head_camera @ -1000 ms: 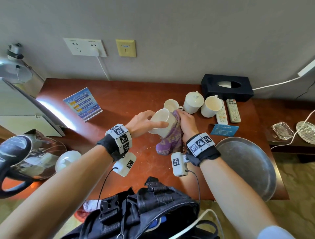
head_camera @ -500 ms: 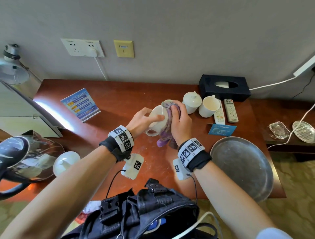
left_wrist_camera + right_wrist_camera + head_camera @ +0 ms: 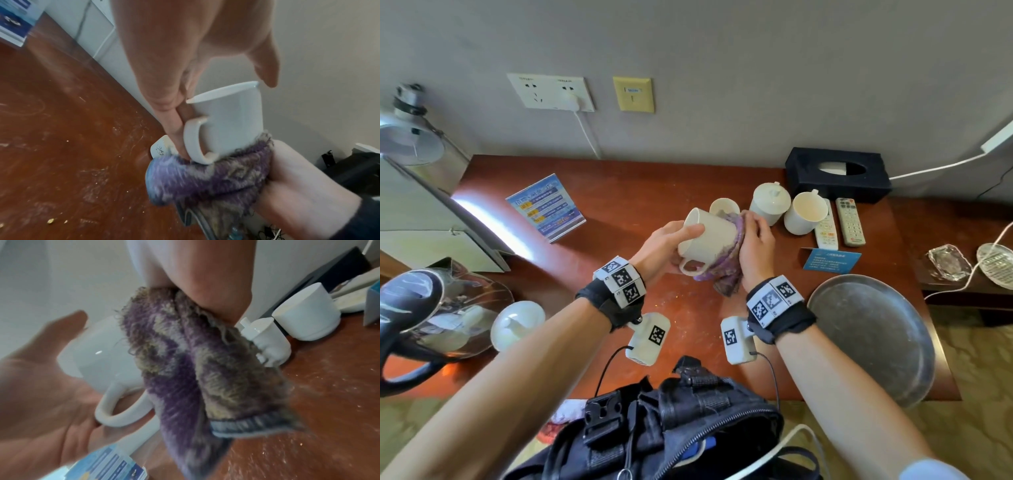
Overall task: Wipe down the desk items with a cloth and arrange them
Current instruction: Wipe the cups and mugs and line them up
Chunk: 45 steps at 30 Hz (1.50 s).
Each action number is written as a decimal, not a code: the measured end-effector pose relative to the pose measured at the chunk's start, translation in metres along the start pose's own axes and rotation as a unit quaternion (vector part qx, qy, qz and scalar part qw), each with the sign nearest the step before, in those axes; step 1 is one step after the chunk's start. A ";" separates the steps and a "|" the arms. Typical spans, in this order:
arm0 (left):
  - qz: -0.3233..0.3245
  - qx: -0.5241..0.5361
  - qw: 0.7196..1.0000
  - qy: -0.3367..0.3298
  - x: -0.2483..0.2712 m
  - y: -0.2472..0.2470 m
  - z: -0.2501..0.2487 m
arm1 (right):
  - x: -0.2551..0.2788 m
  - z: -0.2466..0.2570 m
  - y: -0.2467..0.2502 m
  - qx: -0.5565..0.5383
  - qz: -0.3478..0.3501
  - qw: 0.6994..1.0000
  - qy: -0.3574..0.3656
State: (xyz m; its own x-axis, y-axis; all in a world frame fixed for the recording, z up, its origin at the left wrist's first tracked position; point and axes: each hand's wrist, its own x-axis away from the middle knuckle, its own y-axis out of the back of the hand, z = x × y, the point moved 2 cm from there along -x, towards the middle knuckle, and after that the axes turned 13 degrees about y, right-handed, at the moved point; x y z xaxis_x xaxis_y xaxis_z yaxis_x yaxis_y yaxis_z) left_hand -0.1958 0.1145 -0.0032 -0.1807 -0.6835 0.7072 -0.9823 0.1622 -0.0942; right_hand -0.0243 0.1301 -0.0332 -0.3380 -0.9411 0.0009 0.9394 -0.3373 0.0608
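Observation:
A white mug is held tilted above the red-brown desk, mouth to the left and handle pointing down. My left hand grips its rim, thumb over the edge. My right hand holds a purple cloth wrapped round the mug's base. The left wrist view shows the mug with the cloth bunched under it. From the right wrist, the cloth hangs in front of the mug and hides most of it.
Behind the hands stand a small cup, a lidded cup and an open cup. Two remotes, a black tissue box and a blue card lie to the right. A metal tray sits front right, a kettle front left.
The mug has turned so its mouth faces left and its handle points down. My right hand has slid the cloth from the mug's side to its base.

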 end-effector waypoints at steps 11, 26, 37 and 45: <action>-0.022 -0.003 1.000 0.007 -0.002 -0.005 -0.003 | 0.020 0.023 -0.006 0.145 0.077 0.944 0.285; -0.058 0.002 0.997 -0.046 0.002 -0.009 -0.009 | -0.007 0.016 -0.005 -0.232 0.025 0.951 -0.205; -0.099 -0.098 0.988 -0.069 -0.010 -0.008 -0.007 | 0.017 0.016 0.005 0.077 0.052 0.982 0.165; -0.088 -0.285 0.945 -0.133 -0.003 -0.010 -0.003 | -0.006 -0.008 0.005 -0.081 0.071 0.986 -0.130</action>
State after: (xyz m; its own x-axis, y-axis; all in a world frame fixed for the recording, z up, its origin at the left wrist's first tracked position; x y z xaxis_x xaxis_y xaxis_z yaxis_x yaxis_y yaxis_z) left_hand -0.1848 0.1172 -0.0024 -0.0970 -0.8781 0.4686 -0.8258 0.3338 0.4546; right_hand -0.0175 0.1337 -0.0412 -0.1852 -0.9489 0.2555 0.9680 -0.2210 -0.1191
